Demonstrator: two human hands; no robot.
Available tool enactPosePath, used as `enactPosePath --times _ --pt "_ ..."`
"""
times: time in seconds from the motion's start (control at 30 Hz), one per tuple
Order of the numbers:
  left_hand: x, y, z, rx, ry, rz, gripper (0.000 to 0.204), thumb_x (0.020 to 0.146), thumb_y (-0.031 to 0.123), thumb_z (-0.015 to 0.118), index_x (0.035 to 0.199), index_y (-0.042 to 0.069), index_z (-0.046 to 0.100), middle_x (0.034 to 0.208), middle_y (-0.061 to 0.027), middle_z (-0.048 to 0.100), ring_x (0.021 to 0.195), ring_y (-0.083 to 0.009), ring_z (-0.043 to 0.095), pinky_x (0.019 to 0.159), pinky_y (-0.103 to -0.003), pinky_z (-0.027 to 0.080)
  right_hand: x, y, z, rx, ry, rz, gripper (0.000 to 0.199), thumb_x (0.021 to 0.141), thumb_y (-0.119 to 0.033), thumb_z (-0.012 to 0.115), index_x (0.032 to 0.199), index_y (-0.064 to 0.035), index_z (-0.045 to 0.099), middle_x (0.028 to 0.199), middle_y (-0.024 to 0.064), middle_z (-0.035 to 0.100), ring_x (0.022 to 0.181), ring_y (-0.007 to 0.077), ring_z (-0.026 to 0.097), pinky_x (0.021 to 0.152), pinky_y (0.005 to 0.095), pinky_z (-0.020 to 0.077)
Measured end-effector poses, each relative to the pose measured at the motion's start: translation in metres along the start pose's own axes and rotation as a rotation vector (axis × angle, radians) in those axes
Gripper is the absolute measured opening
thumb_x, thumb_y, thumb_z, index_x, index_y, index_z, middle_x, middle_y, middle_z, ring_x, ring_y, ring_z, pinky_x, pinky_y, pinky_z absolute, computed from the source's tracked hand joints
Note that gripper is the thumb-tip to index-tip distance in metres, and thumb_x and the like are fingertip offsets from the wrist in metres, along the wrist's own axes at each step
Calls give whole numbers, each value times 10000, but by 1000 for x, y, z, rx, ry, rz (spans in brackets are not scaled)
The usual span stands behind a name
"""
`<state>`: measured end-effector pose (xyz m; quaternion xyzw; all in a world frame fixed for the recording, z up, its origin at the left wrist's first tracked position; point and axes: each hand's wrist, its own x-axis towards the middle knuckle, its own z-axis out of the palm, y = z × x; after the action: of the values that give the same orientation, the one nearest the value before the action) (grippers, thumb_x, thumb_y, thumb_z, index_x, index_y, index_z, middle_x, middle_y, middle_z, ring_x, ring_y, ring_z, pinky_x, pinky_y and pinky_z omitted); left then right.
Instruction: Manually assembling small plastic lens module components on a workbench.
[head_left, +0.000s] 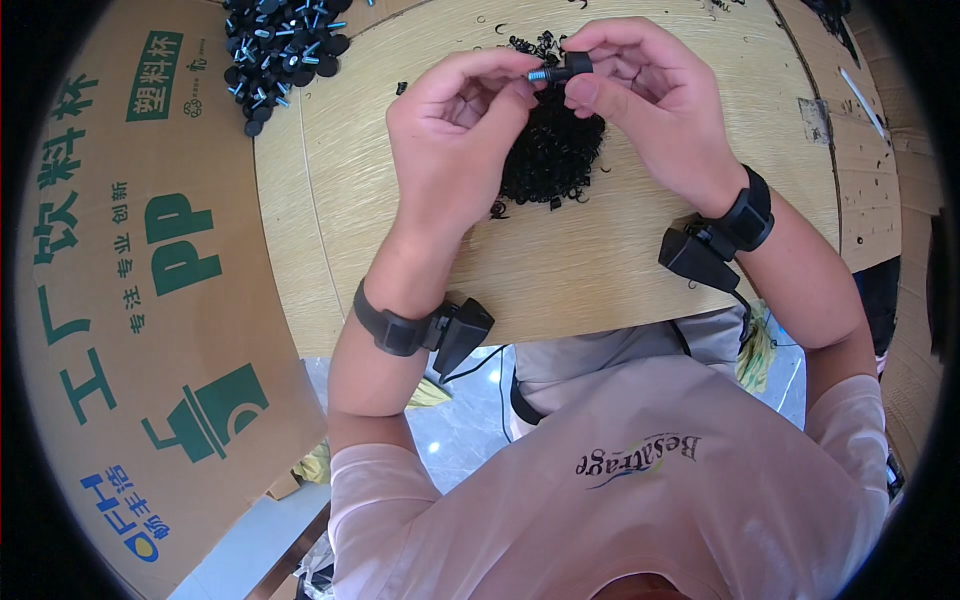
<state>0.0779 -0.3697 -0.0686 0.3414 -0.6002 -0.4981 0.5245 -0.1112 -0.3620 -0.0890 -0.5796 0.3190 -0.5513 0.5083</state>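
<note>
In front of me, over the table, I hold up a bolt with a round black head and a bluish metal thread (541, 75). My right hand (648, 95) pinches the black head between thumb and fingers. At the other end, the thumb and forefinger of my left hand (462, 120) close on the tip of the thread. Whether a small ring also sits between those left fingertips, I cannot tell. Directly below both hands lies a heap of small black curved rings or clips (553, 150), partly covered by the fingers.
Several more black-headed bolts (280, 50) are piled at the far left of the wooden table (400, 270). A large printed cardboard box (150, 330) borders its left side. Loose black clips are scattered around. A thin white stick (862, 100) lies on cardboard at right. Both wrists carry black strapped devices.
</note>
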Motion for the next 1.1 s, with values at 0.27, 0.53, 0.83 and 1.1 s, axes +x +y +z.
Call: enactPosePath --times 0.27,0.53,0.83,1.1 --pt "1 2 -2 -154 -65 -26 232 859 -104 617 1086 -58 635 963 -111 687 876 -140 664 803 -256 544 4 0 6 93 -49 -124 334 863 93 640 1184 15 591 1164 101 588 1043 144 606 885 267 512" --pt "1 -1 -2 -172 -60 -46 211 874 -69 621 1084 -64 635 934 -131 698 829 -144 672 755 -254 554 6 4 1 32 -118 -228 374 835 127 651 1188 22 582 1217 127 533 1116 171 579 923 277 510" --pt "1 0 -1 -174 -10 -88 169 888 -38 607 1048 -68 650 883 -136 700 767 -140 667 693 -246 551 8 -3 1 -127 -143 -293 294 861 134 597 1136 33 614 1256 156 530 1135 225 577 948 358 531" --pt "0 -1 -2 -164 8 -119 164 877 -58 575 1012 -78 666 864 -125 691 733 -138 655 686 -246 548 7 1 5 -257 -48 -356 237 832 22 686 1059 -46 700 1140 93 638 948 162 647 786 272 550"
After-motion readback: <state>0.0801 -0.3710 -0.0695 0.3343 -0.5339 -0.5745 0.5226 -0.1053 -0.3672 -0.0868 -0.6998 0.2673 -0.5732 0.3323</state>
